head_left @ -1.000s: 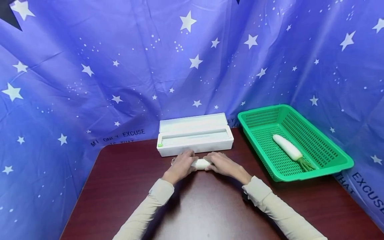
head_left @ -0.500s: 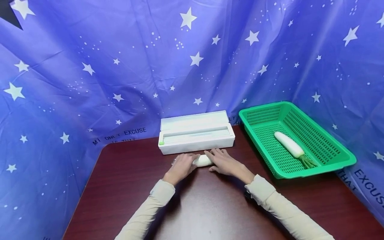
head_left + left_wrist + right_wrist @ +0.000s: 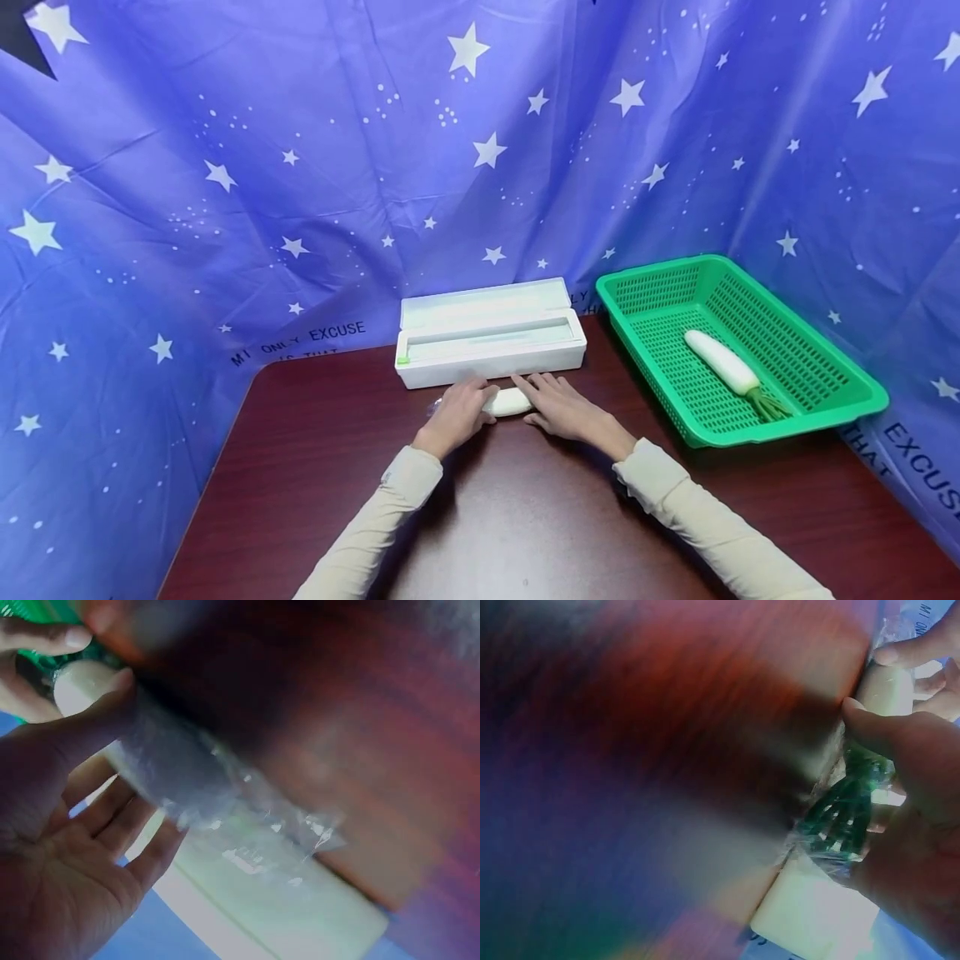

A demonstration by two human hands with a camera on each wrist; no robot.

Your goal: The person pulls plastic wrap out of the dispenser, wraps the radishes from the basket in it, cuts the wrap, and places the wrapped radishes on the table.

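Note:
A white radish (image 3: 507, 402) wrapped in clear plastic film lies crosswise on the table in the head view. My left hand (image 3: 461, 413) grips its left part, thumb on the near side and fingers on the far side. Loose film (image 3: 300, 836) sticks out past that hand in the left wrist view. At the other end, my right hand (image 3: 564, 408) holds the radish between thumb and fingers. The right wrist view has the green stems (image 3: 844, 817) under film beside the right palm. The hands cover both ends in the head view.
Just behind the hands stands a long white cling film box (image 3: 495, 364), its lid (image 3: 487, 305) raised and a small green slider (image 3: 403, 360) at its left. A green basket (image 3: 780, 333) at the right holds another radish (image 3: 722, 362). A starry blue cloth (image 3: 337, 183) hangs behind.
My right hand's fingers have stretched out and shifted slightly to the right along the radish. My left hand stays on the left part, its fingers slightly adjusted.

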